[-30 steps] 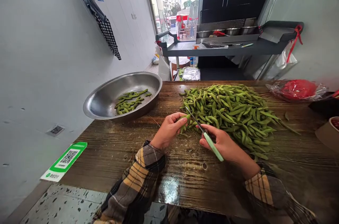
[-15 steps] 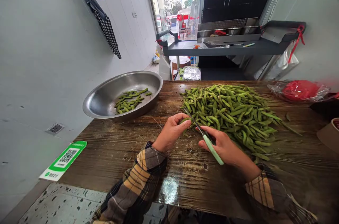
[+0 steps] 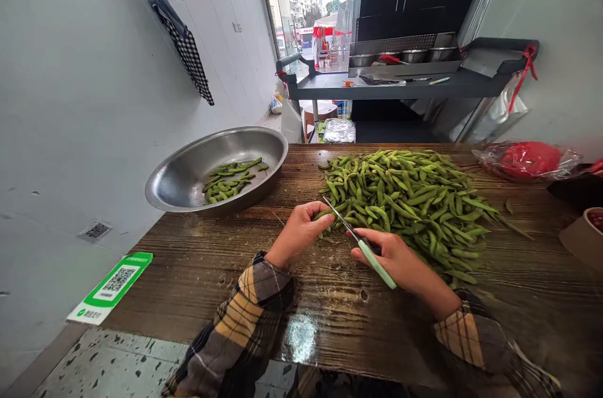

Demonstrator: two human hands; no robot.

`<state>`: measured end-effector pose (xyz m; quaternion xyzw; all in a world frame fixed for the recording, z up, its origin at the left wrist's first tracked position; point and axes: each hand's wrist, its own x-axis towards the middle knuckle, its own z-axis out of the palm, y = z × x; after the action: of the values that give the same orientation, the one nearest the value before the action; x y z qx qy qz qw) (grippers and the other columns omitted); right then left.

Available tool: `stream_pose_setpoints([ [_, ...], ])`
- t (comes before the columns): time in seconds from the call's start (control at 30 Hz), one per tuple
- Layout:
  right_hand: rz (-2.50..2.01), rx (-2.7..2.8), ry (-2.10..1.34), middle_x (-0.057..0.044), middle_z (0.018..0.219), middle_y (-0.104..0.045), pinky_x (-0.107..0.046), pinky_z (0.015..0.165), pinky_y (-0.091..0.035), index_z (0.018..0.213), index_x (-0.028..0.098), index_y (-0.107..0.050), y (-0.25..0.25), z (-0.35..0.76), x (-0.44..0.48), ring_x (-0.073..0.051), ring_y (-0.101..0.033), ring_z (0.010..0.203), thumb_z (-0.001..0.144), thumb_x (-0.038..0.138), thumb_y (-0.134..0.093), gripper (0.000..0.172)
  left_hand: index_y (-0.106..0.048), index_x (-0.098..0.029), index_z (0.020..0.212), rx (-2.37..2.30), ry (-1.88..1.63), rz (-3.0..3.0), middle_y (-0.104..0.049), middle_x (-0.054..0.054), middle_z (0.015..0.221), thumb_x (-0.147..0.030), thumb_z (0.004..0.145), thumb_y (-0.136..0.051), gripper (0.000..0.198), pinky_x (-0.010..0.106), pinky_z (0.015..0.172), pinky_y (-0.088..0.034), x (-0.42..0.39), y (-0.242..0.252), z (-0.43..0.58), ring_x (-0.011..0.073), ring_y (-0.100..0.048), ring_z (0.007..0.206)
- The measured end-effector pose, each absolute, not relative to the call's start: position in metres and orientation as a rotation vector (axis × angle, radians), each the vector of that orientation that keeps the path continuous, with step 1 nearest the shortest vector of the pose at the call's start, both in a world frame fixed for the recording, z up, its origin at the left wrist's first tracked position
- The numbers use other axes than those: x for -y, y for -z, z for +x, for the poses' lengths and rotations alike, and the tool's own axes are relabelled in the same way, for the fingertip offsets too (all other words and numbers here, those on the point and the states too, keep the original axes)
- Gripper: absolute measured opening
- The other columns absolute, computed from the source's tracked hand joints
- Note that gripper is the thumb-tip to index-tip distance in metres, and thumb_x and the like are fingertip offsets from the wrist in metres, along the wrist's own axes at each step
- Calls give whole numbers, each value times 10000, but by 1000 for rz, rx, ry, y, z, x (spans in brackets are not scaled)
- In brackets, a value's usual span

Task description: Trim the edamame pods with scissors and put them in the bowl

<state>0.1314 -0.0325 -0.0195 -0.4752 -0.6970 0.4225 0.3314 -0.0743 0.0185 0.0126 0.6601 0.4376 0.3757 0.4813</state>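
Observation:
My left hand (image 3: 299,232) is closed round a green bean pod (image 3: 325,213), pinching it at the near edge of a large heap of edamame pods (image 3: 409,197) on the dark wooden table (image 3: 226,260). My right hand (image 3: 398,260) grips scissors with a pale green handle (image 3: 374,260). The blades (image 3: 339,217) point up and left to the pod held in my left hand. A wide steel basin (image 3: 188,175) with several trimmed pods (image 3: 230,177) sits at the table's far left corner.
A red item in a clear plastic bag (image 3: 530,159) lies at the far right, and a brown cup rim (image 3: 581,238) stands at the right edge. A white wall with a green QR sticker (image 3: 110,286) runs along the left. A dark counter with metal bowls (image 3: 405,68) stands behind the table.
Both hands stay at the near edge of the heap. The scissors and pod have shifted only slightly; my right hand has drawn a little toward me.

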Motion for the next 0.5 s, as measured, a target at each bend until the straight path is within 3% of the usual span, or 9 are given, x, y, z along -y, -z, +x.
stream_pose_setpoints([
  [0.17,-1282,1696,-1192,-45,818,-691,-302,650,-488,1077,138,-701,20,131,32,-187,-602,677,795,469,-651,438,-625,-133,785,-1052,-903,1657,-550,-6,709,-328,777,-663,199,214,626,-367,-23,-7,-77,98,-460,656],
  [0.3,-1269,1492,-1409,24,663,-526,-256,501,-427,1222,134,-591,18,131,33,-119,-464,517,815,493,-617,544,-549,-151,806,-998,-1050,1325,-479,-53,634,-372,762,-684,262,177,479,-295,-24,-3,-73,46,-377,500],
  [0.5,-1181,1546,-1383,14,736,-486,-260,591,-431,1194,149,-572,20,130,34,-133,-464,632,825,499,-611,510,-456,-171,810,-889,-1208,1004,-575,-36,686,-325,725,-702,303,151,377,-175,-23,-4,-70,17,-357,413],
])
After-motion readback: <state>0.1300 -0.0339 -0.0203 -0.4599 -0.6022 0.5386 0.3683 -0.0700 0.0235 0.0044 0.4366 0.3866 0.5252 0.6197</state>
